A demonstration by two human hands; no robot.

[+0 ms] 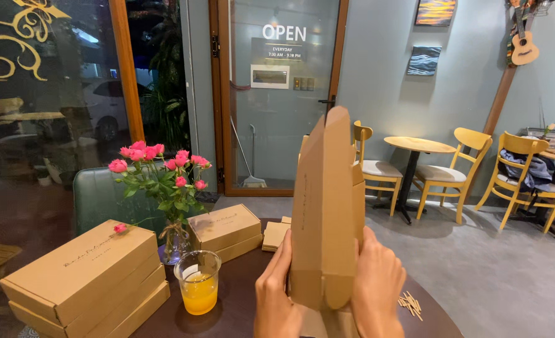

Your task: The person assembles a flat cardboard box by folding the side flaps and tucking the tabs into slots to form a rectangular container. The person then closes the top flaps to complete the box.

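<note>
- Left hand [276,297] grips the flat cardboard box [327,206] at its lower left edge, fingers closed on it, thumb up along the side.
- Right hand [376,285] holds the same box from the right, palm pressed on it, fingers wrapped behind.
- Box stands upright btw. both hands, above the dark round table [246,310], not yet fully folded.
- Plastic cup [197,281] has orange juice, approx. half full.
- Glass vase [175,241] holds pink roses [158,166].
- Closed boxes [86,281] are stacked at left; two more boxes [225,230] lie behind the vase.
- Small wooden sticks [410,305] lie near right hand.
</note>
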